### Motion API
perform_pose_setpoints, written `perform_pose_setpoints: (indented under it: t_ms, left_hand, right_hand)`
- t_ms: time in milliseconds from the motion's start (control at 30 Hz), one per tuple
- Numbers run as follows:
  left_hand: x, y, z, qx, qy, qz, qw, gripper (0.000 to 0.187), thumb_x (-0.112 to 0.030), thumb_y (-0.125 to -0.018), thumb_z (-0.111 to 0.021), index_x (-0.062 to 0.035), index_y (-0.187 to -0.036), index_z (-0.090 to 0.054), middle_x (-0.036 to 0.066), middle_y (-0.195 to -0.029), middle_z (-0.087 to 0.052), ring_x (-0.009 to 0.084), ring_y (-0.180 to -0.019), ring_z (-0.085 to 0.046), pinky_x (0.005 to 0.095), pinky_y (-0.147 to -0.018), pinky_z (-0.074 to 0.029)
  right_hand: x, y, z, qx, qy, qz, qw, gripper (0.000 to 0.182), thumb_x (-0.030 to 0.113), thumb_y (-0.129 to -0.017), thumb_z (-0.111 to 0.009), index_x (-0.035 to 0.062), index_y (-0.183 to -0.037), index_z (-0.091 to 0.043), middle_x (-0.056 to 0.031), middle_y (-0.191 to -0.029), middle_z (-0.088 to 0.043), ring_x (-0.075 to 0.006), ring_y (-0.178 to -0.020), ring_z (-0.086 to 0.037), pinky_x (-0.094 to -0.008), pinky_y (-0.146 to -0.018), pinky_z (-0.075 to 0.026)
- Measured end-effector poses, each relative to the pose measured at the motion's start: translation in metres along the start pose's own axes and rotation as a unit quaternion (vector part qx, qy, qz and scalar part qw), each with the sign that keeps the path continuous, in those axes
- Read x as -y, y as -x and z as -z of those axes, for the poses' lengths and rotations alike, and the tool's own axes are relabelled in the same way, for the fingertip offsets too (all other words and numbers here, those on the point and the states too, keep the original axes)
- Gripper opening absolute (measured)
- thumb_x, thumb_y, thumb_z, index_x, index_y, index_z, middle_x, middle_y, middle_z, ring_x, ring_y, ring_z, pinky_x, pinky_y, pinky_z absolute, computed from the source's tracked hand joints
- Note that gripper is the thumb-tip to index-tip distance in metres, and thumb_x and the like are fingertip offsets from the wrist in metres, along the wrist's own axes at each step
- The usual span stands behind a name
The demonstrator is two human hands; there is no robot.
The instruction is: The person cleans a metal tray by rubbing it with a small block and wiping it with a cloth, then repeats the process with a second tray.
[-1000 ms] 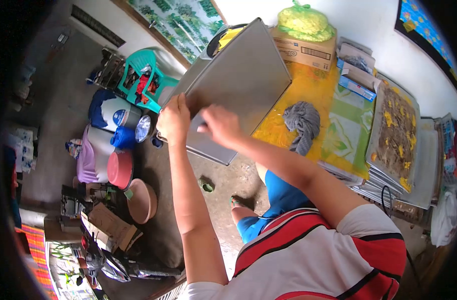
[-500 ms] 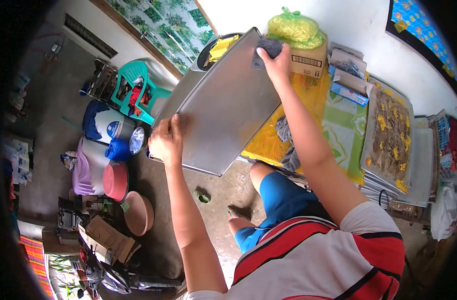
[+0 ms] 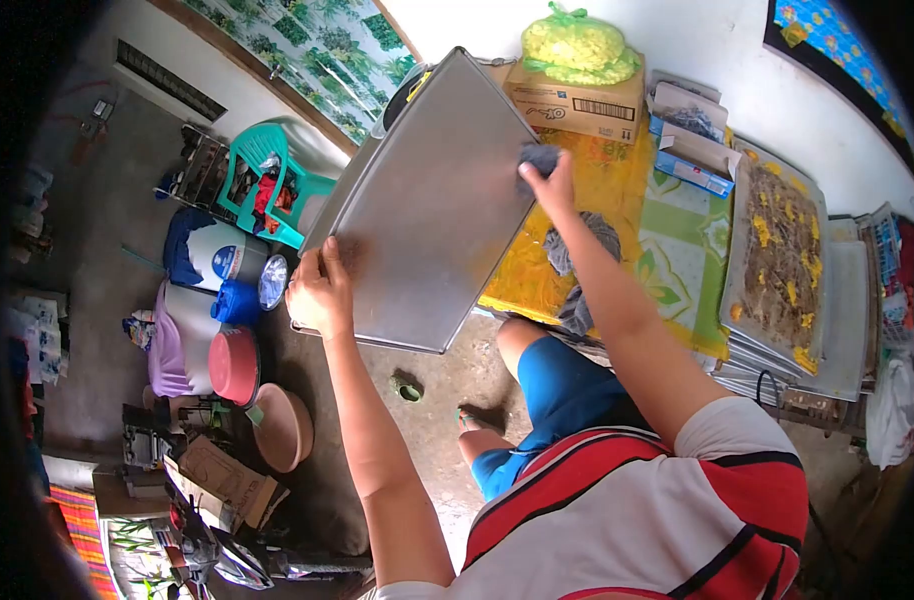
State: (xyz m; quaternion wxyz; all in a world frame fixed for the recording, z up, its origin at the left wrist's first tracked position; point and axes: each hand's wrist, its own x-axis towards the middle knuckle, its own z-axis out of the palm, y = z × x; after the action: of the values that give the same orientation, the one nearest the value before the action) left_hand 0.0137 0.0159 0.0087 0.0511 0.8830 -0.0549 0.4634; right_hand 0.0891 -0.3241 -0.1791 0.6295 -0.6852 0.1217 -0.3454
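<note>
Dark-grey pad point(image 3: 539, 158) pinched in your right hand point(image 3: 555, 188) has moved down-frame, apparently shifting rubbing along the rectangular grey metal tray point(image 3: 432, 190) your left hand point(image 3: 320, 294) grips.

Home-like room, concrete floor point(image 3: 97, 270), green plastic chair point(image 3: 312, 190), plastic basins point(image 3: 283, 428), motorbike point(image 3: 237, 562), leafy-patterned panel point(image 3: 322, 60)

- From my end, the tray point(image 3: 427, 215) reads as grey metal, smooth with a dull sheen.
- I see the dark pad point(image 3: 539, 158) as matt and slightly rough.
- The grey cloth point(image 3: 599, 238) looks soft, matt and textured to me.
- I make out a glossy, plastic-looking yellow cover point(image 3: 527, 272).
- The box point(image 3: 577, 103) shows me matt cardboard.
- I get thin, shiny, see-through plastic on the bag point(image 3: 577, 45).
</note>
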Motion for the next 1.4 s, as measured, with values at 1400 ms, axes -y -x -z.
perform_pose_setpoints:
  t_ms: [1400]
  left_hand:
    - [-0.011, 0.006, -0.023, 0.007, -0.087, 0.011, 0.996, 0.04, -0.05, -0.086, -0.061, -0.0149, -0.068, -0.063, 0.008, -0.062, -0.065, 0.0292, -0.054, -0.064, 0.0411, -0.048, -0.047]
  right_hand:
    - [0.099, 0.181, -0.071, 0.168, 0.081, 0.114, 0.976, 0.058, 0.038, -0.076, -0.077, 0.0008, -0.113, -0.053, -0.0192, -0.101, -0.06, -0.0379, -0.092, -0.059, -0.0439, -0.078, -0.049]
